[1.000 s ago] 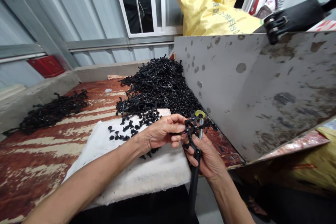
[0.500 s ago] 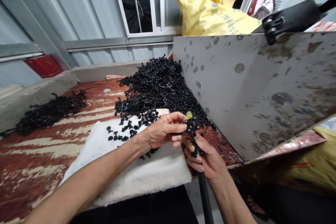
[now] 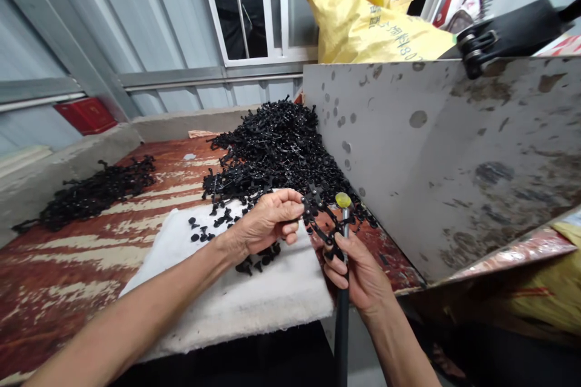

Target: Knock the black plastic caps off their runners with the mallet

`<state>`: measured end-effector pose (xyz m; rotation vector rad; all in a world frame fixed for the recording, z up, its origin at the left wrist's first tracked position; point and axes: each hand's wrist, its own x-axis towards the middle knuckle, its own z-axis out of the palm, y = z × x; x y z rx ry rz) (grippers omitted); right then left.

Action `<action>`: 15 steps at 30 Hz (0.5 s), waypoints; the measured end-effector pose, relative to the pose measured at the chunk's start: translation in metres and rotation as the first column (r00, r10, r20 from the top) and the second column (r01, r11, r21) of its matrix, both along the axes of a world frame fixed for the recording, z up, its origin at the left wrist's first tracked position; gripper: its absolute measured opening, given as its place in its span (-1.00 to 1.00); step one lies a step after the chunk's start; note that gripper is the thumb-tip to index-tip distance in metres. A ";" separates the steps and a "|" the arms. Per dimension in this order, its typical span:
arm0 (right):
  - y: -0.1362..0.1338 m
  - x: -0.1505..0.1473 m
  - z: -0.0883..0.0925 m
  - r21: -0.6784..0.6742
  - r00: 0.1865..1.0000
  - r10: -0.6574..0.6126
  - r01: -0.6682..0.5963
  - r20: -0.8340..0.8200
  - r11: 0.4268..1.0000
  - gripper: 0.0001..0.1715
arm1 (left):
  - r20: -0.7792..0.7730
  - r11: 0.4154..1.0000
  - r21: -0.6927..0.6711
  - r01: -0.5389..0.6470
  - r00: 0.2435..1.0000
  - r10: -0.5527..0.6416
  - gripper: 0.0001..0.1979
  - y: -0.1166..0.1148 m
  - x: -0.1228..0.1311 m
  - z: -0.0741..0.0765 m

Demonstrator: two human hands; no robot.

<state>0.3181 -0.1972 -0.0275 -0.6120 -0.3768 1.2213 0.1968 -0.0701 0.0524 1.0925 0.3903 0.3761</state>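
My left hand (image 3: pixel 267 224) pinches the upper end of a black plastic sprue frame (image 3: pixel 320 224) that carries small moulded parts. My right hand (image 3: pixel 358 272) is wrapped round the frame's lower end and a dark upright rod (image 3: pixel 341 314) with a yellow-green tip (image 3: pixel 342 199). Both hands hover over the right end of a white felt pad (image 3: pixel 254 302). Loose small black parts (image 3: pixel 218 221) lie on the pad by my left wrist. A big heap of black sprue frames (image 3: pixel 276 151) is piled just behind my hands.
A worn red-and-cream tabletop (image 3: pixel 68 272) holds a smaller black heap (image 3: pixel 95 190) at the left. A stained grey metal panel (image 3: pixel 445 151) walls off the right side. A yellow sack (image 3: pixel 372 18) sits behind it, under a window. A red box (image 3: pixel 86 115) rests on the left ledge.
The frame has been turned and shifted left between my hands. The rod's yellow-green tip now stands clear to the right of the frame. My left hand has moved slightly left and up.
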 end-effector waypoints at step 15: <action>0.004 0.000 -0.002 -0.102 0.998 -0.044 0.047 0.036 0.994 -0.58 | -0.069 0.839 -0.201 -0.506 0.861 0.504 -0.73 0.052 -0.117 -0.010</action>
